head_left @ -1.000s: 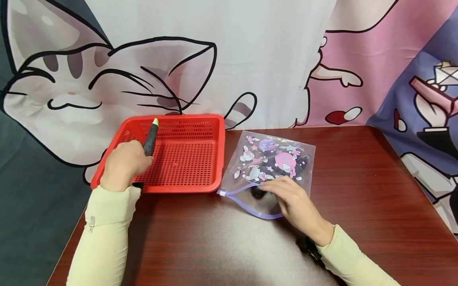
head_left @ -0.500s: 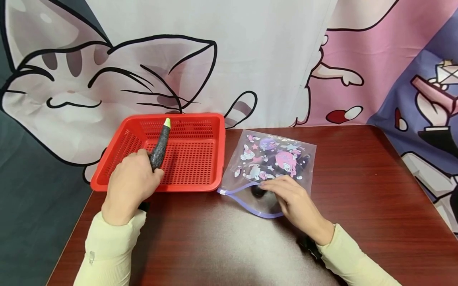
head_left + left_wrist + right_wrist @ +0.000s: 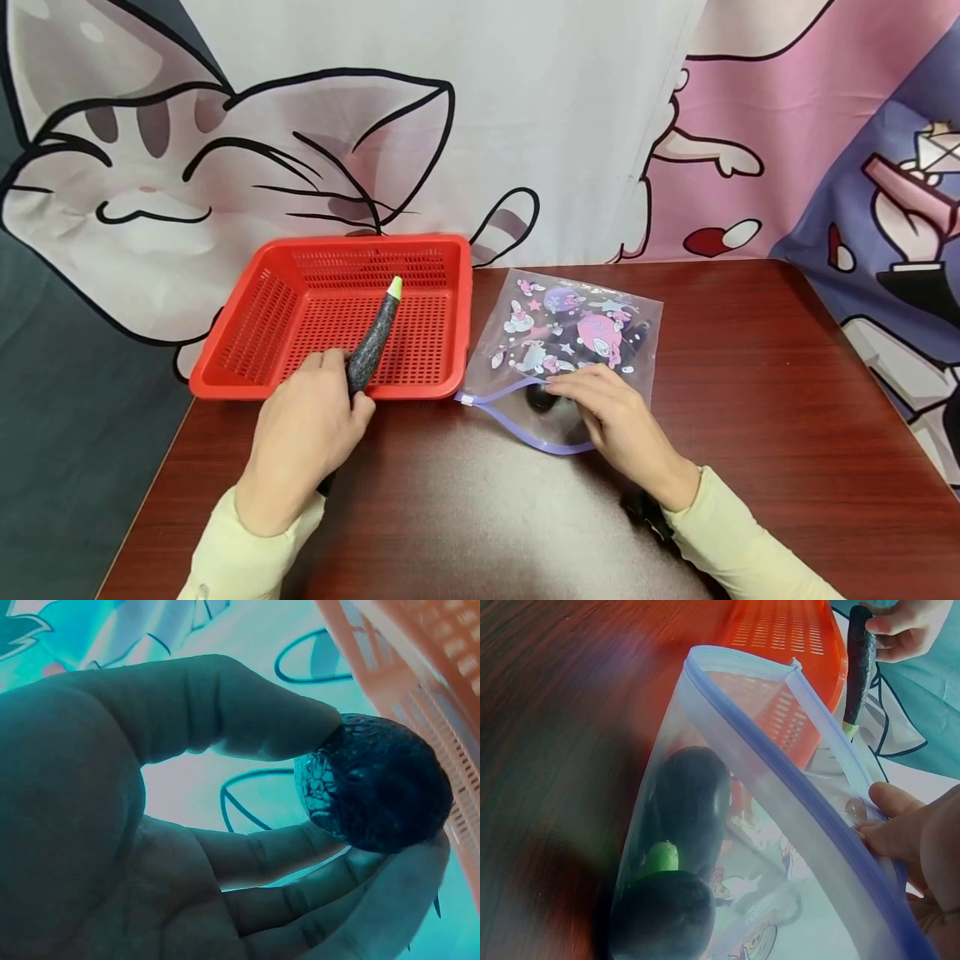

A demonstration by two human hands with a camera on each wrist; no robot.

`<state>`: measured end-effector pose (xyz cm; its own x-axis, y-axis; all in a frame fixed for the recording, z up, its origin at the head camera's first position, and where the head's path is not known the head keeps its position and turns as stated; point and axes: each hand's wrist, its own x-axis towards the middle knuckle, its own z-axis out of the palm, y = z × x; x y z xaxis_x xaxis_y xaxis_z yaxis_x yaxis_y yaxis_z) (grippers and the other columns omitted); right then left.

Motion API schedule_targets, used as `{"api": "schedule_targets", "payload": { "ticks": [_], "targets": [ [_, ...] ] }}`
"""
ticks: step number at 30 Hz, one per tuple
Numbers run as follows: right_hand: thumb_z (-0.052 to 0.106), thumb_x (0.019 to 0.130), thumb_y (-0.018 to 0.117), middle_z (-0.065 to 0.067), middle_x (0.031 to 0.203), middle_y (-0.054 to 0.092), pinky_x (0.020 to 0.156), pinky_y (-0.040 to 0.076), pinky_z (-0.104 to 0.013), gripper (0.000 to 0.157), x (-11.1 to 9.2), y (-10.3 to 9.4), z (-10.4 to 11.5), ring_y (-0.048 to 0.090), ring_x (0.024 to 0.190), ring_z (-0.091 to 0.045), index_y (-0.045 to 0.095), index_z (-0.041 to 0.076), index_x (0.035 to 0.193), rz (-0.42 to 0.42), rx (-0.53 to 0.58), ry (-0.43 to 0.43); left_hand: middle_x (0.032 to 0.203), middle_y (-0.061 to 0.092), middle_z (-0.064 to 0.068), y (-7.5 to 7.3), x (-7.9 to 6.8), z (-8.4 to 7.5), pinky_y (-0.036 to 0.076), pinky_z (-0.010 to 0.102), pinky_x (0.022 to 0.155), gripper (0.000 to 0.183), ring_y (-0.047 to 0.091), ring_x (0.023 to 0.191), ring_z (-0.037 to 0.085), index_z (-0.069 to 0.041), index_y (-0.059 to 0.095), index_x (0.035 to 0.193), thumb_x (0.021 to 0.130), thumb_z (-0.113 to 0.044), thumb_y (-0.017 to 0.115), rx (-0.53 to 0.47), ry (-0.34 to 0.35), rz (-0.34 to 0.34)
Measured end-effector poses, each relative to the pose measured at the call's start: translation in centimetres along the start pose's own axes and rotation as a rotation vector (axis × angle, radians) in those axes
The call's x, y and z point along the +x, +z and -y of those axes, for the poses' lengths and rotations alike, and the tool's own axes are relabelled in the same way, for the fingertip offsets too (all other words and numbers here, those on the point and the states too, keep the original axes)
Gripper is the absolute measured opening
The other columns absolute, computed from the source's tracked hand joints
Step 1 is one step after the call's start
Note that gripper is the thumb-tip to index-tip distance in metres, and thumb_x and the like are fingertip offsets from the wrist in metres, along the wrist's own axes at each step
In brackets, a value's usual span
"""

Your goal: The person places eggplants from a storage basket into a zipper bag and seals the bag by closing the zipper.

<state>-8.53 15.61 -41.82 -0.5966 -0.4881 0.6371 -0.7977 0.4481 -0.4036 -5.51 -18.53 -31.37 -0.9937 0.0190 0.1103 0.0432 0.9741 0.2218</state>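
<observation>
My left hand (image 3: 303, 437) grips a dark, bumpy cucumber (image 3: 372, 342) with a pale green tip, which points up and away over the basket's front right part. In the left wrist view, thumb and fingers pinch round the cucumber's blunt dark end (image 3: 379, 784). My right hand (image 3: 622, 425) pinches the edge of a clear zip bag (image 3: 491, 354) with a purple slider seal and cartoon prints. Its mouth is held apart. Inside the bag, the right wrist view has two glossy, dark eggplants (image 3: 694, 799), a green stem end showing between them.
A red plastic basket (image 3: 217, 390) with slotted walls stands at the left back of the brown wooden table (image 3: 757, 375). Its visible floor is bare. A cartoon-printed curtain (image 3: 570, 125) hangs behind the table.
My left hand has moved right and toward me with the cucumber, from over the basket's left side to its front edge. My right hand stays at the bag mouth.
</observation>
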Motion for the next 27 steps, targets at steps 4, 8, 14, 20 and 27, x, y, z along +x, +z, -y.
{"api": "schedule_targets", "payload": {
  "ticks": [4, 8, 14, 20, 27],
  "targets": [
    [0.0, 0.1, 0.047, -0.007, 0.113, 0.072, 0.103, 0.039, -0.02, 0.03, 0.0, 0.0, 0.0, 0.063, 0.106, -0.027, 0.071, 0.003, 0.117, 0.006, -0.002, 0.004, 0.085, 0.058, 0.016, 0.5, -1.0, -0.7, 0.048, 0.052, 0.054, 0.039, 0.059, 0.066, 0.032, 0.008, 0.06, 0.109, 0.076, -0.011, 0.067, -0.009, 0.028, -0.027],
    [0.0, 0.099, 0.047, -0.007, 0.113, 0.072, 0.103, 0.039, -0.02, 0.03, 0.0, 0.0, 0.0, 0.062, 0.106, -0.026, 0.071, 0.003, 0.117, 0.007, -0.005, 0.006, 0.087, 0.06, 0.014, 1.3, -1.9, -1.3, 0.048, 0.051, 0.054, 0.039, 0.06, 0.067, 0.032, 0.007, 0.062, 0.109, 0.075, -0.01, 0.068, -0.017, 0.061, -0.049],
    [0.015, 0.107, 0.039, -0.007, 0.112, 0.072, 0.103, 0.039, -0.019, 0.036, 0.0, 0.0, 0.0, 0.063, 0.105, -0.026, 0.071, 0.003, 0.116, -0.004, -0.004, 0.002, 0.09, 0.062, 0.011, 1.9, -3.1, -1.7, 0.049, 0.048, 0.056, 0.038, 0.061, 0.069, 0.028, 0.002, 0.065, 0.109, 0.074, -0.011, 0.069, -0.033, 0.123, -0.038],
    [0.018, 0.108, 0.038, -0.007, 0.11, 0.072, 0.102, 0.04, -0.02, 0.038, 0.0, 0.0, -0.1, 0.064, 0.102, -0.025, 0.072, 0.002, 0.115, -0.023, -0.005, -0.013, 0.09, 0.06, 0.003, 2.3, -3.9, -1.7, 0.051, 0.04, 0.062, 0.041, 0.059, 0.075, 0.018, -0.003, 0.066, 0.113, 0.074, -0.015, 0.074, -0.037, 0.27, 0.038],
    [0.018, 0.108, 0.038, -0.007, 0.11, 0.072, 0.102, 0.039, -0.019, 0.038, 0.0, 0.0, -0.2, 0.064, 0.103, -0.025, 0.072, 0.002, 0.114, -0.02, -0.006, -0.008, 0.088, 0.058, -0.002, 3.0, -4.7, -2.1, 0.05, 0.035, 0.063, 0.041, 0.054, 0.071, 0.012, -0.004, 0.066, 0.111, 0.074, -0.016, 0.075, -0.045, 0.379, 0.068]
  ]
}}
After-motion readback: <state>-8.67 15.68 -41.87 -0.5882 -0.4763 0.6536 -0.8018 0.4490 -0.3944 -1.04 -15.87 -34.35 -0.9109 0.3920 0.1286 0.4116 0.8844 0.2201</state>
